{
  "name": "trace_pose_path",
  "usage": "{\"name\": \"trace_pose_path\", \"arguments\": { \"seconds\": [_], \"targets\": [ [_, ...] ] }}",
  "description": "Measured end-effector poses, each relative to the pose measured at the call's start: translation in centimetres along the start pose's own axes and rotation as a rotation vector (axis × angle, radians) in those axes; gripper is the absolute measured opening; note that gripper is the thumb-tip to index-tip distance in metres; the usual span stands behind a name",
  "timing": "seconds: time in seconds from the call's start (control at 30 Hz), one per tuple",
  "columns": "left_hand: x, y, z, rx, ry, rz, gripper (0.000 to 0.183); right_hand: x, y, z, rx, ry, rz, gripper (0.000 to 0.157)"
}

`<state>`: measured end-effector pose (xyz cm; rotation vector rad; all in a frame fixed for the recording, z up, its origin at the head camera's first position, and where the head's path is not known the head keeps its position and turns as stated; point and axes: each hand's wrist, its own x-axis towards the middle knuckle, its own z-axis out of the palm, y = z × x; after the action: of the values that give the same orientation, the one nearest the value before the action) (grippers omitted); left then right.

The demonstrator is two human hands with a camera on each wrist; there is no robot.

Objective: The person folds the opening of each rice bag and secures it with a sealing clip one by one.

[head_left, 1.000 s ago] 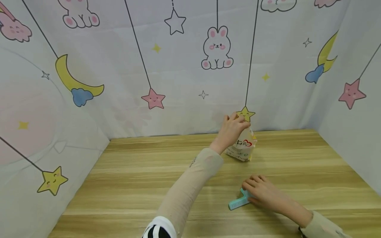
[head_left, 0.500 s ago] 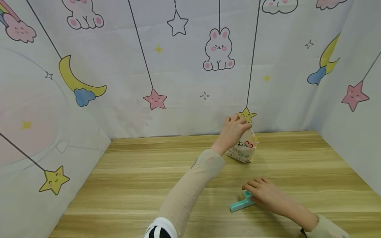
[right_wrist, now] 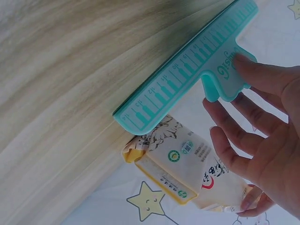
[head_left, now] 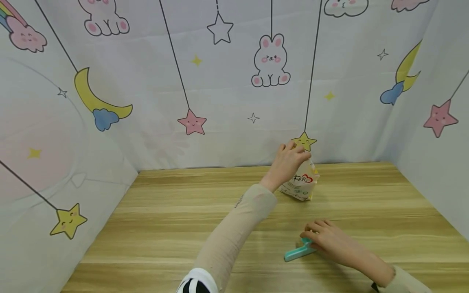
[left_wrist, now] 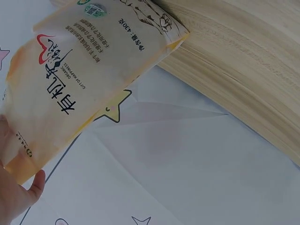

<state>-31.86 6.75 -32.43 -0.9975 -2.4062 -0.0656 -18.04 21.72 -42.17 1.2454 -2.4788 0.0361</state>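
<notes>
At the back of the table, my left hand (head_left: 287,165) holds a cream paper-like food bag (head_left: 301,185) by its top. The bag stands upright and has black lettering and a red heart. In the left wrist view, the thumb is at the top edge of the bag (left_wrist: 93,70). Nearer the front, my right hand (head_left: 335,246) pinches a long teal bag clip (head_left: 298,254) by its handle. The right wrist view shows the thumb on one handle of the clip (right_wrist: 183,70) and fingers behind it. Numbers and piano-key marks run along its bar.
Both hands work over a wood-grain table (head_left: 176,219). Right behind the bag, a white cloth backdrop (head_left: 227,150) with printed stars, moons and rabbits meets the table's back edge. More of this cloth rises along the left and right sides.
The teal clip has turned slightly in my right hand, so its printed face no longer shows in the head view. My left hand stays on the bag's top. The head view has shifted slightly.
</notes>
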Motion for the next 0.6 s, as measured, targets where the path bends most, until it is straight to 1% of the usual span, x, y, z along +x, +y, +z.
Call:
{"name": "trace_pose_path", "arguments": {
  "seconds": [0.37, 0.6],
  "targets": [
    [0.06, -0.05, 0.05, -0.007, -0.002, -0.009, 0.026, -0.29, 0.02, -0.13, 0.022, -0.031, 0.009, 0.027],
    [0.04, 0.03, 0.07, 0.001, -0.004, -0.008, 0.027, -0.34, 0.11, -0.14, 0.041, -0.043, 0.028, 0.027]
  ]
}}
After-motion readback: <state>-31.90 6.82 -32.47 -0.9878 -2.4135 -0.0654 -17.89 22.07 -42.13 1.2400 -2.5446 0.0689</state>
